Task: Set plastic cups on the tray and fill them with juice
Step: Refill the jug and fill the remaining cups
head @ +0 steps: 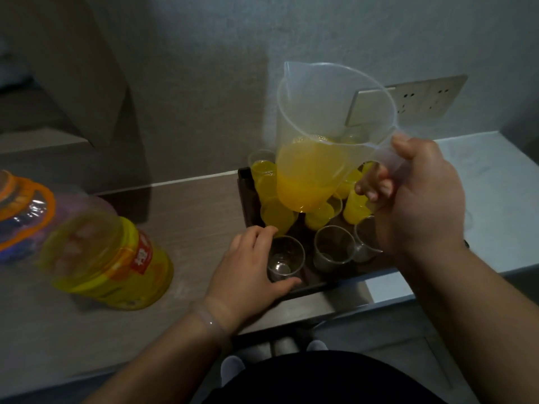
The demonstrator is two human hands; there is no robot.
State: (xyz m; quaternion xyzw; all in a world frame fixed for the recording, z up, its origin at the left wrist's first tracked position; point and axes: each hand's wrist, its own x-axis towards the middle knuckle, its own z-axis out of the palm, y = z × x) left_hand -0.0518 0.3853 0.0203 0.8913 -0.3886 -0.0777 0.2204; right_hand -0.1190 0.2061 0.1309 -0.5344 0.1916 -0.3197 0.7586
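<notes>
Far left: wrapped pack with orange handle, blurred, contents not readable. Just beside it on the counter, a juice bottle: yellow liquid, red label, also blurred; whether it is capped cannot be told.

Centre: dark tray set against the wall. Back rows are taken by filled cups, orange-yellow juice nearly to the rim, packed close together. Front row: three clear cups, nothing in them. The front-left cup is gripped by the left hand, fingers curled round its far side and thumb on the near side; the cup stands upright at the tray's front-left corner. The middle empty cup and the right empty cup stand beside it, untouched; the right one is partly hidden by the right wrist.

Above the tray: pitcher, clear plastic, juice only in the lower third. It is held in the air over the filled cups, with no stream seen. Long axis runs from the base low over the tray up to the rim, near upright, mouth leaning toward the camera. Spout sits on the far-left rim, handle on the right.

Right: right hand is closed round the pitcher handle. Wall socket seen behind.
</notes>
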